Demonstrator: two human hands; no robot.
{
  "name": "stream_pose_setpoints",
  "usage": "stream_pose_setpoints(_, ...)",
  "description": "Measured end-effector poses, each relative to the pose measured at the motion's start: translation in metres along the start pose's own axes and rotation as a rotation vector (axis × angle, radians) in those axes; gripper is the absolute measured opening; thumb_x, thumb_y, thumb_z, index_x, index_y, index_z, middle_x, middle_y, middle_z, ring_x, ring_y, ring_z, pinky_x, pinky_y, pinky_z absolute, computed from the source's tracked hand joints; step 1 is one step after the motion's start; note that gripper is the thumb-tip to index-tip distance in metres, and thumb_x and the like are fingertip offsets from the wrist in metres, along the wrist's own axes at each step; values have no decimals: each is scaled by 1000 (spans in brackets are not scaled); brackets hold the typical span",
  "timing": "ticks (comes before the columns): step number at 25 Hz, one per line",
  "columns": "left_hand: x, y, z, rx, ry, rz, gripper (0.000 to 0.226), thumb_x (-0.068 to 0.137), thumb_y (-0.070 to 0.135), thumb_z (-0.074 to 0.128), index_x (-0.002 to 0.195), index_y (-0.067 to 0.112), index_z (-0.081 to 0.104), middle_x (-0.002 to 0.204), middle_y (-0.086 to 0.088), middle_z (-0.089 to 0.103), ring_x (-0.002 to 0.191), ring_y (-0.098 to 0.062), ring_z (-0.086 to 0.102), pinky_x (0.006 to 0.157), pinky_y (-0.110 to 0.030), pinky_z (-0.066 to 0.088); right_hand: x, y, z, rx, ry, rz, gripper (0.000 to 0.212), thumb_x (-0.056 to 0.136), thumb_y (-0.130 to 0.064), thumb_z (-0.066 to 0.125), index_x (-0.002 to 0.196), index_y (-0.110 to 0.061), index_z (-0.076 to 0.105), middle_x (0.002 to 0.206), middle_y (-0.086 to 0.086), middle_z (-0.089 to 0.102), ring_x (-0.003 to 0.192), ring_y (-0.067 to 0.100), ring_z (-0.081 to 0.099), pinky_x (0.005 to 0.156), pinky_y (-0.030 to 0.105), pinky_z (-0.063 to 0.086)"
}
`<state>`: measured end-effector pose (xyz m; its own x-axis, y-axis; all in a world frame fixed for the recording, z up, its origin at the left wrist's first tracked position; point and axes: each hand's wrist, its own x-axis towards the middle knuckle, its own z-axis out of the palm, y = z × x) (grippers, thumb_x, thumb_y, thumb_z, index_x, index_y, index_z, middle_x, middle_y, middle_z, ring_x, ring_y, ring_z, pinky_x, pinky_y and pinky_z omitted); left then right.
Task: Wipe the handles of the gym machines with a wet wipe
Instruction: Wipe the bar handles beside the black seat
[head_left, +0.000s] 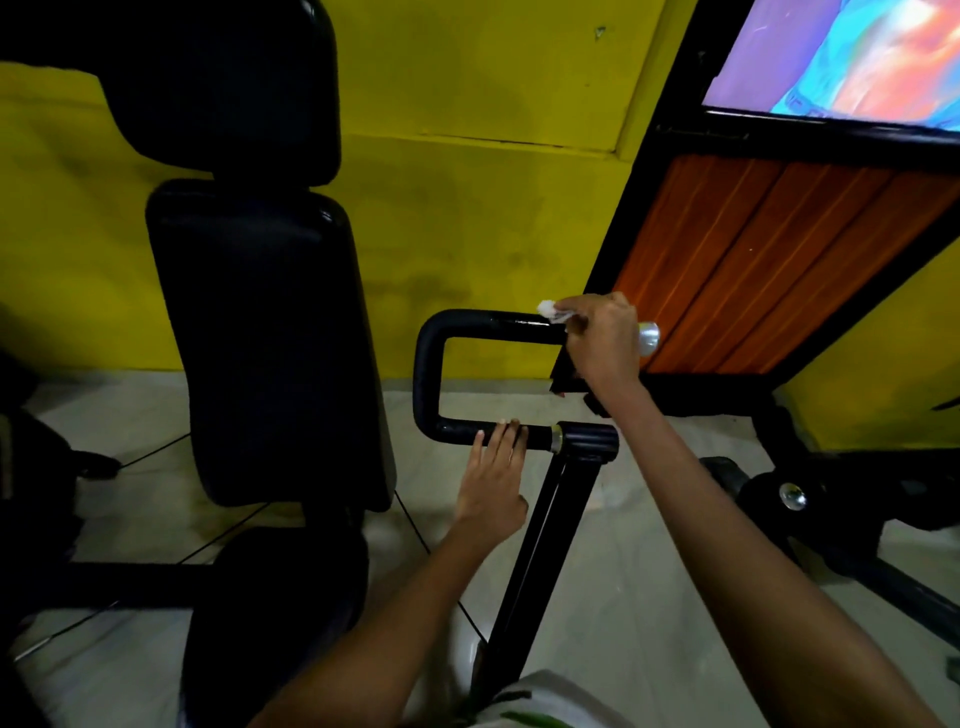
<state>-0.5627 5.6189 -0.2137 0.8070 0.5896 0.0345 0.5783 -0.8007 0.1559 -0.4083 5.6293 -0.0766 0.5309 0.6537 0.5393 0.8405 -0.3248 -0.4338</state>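
Observation:
A black U-shaped padded handle (431, 364) of a gym machine lies in the middle of the view, with a chrome cap (649, 338) at the end of its upper bar. My right hand (602, 338) is curled over the upper bar near that cap and pinches a crumpled white wet wipe (553, 310) against the bar. My left hand (493, 478) reaches up from below, its straight fingers touching the lower bar just left of a metal collar (556, 439).
The machine's black arm (540, 545) runs down from the handle toward me. A black padded seat back (260, 338) stands to the left. A yellow wall (467, 208) is behind. An orange-panelled frame (753, 270) leans at the right, with more black machine parts (805, 499) on the pale floor.

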Motion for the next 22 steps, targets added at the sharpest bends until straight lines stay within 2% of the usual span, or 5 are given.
stream_pose_setpoints(5,6,-12,-7,36,-8,-47,83,85,33,54,150,12,6,154,-10,13,144,-25,7,115,-42,-12,8,-21,13,128,-228,-269,28,76,14,52,89,1,73,91,18,71,85,34,66,78,44,56)
stream_pose_setpoints(9,-2,-36,-4,93,-41,-16,87,83,23,51,151,19,-2,156,-14,8,145,-29,4,114,-44,-13,12,7,-3,150,-184,-313,30,71,12,49,89,4,72,91,21,70,85,36,66,76,47,56)
stream_pose_setpoints(13,-4,-41,-11,119,-54,-44,93,54,31,76,138,7,45,137,-16,48,130,-31,44,112,-48,18,11,-37,24,126,-285,-380,27,75,12,54,92,1,72,94,17,71,87,32,66,77,44,55)
stream_pose_setpoints(15,-9,-52,-10,153,-23,-28,93,44,31,79,130,4,54,131,-15,55,124,-31,51,108,-46,28,12,-46,31,108,-370,-472,28,76,12,54,94,-1,72,95,16,70,89,32,65,75,43,55)
stream_pose_setpoints(22,-16,-52,-15,207,-95,-118,84,87,32,46,150,13,-6,157,-6,3,145,-23,-2,111,-61,-8,23,-38,26,133,-346,-422,28,79,12,54,96,0,72,96,18,70,87,32,65,77,41,54)
